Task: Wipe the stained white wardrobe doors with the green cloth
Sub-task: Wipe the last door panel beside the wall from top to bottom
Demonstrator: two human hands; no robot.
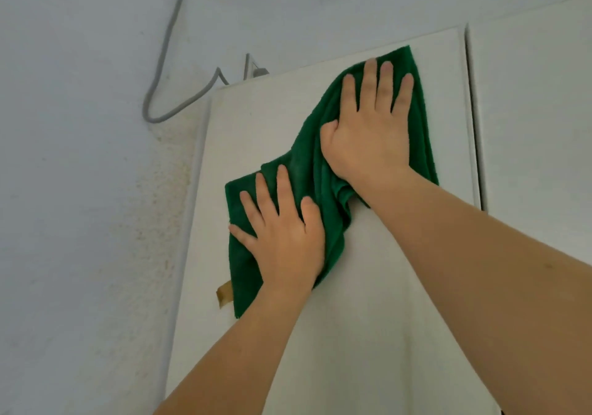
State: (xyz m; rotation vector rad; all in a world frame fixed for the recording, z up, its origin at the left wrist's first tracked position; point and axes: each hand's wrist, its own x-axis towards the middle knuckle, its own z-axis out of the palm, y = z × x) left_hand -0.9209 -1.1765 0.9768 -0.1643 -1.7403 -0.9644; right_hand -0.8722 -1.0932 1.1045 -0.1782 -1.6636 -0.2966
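While both arms reach up from the lower edge of the view, the green cloth [323, 171] lies spread and bunched against the upper part of the left wardrobe door [275, 120]. It runs diagonally, from near the door's top edge at the upper right down to the lower left, with a twisted fold across its middle.

The right hand [371, 129] presses flat on the upper end of the cloth, close to the top of the door. Its fingers are straight and slightly spread, and the thumb lies out to the side along the fabric. The left hand [285, 238] presses flat on the lower end of the cloth, with its fingers also straight and fanned apart; the little finger reaches the cloth's left edge. Neither hand curls round the fabric; both palms push it against the door.

A second door [538, 110] stands just to the right, with a narrow gap between the two. A scrap of brown tape [224, 293] sticks out from the left edge of the cloth, low on the door. To the left is a pale wall [80, 190] with yellowish speckled stains near the wardrobe. A grey cable [166, 46] hangs down the wall, loops, and rises to the top of the wardrobe.
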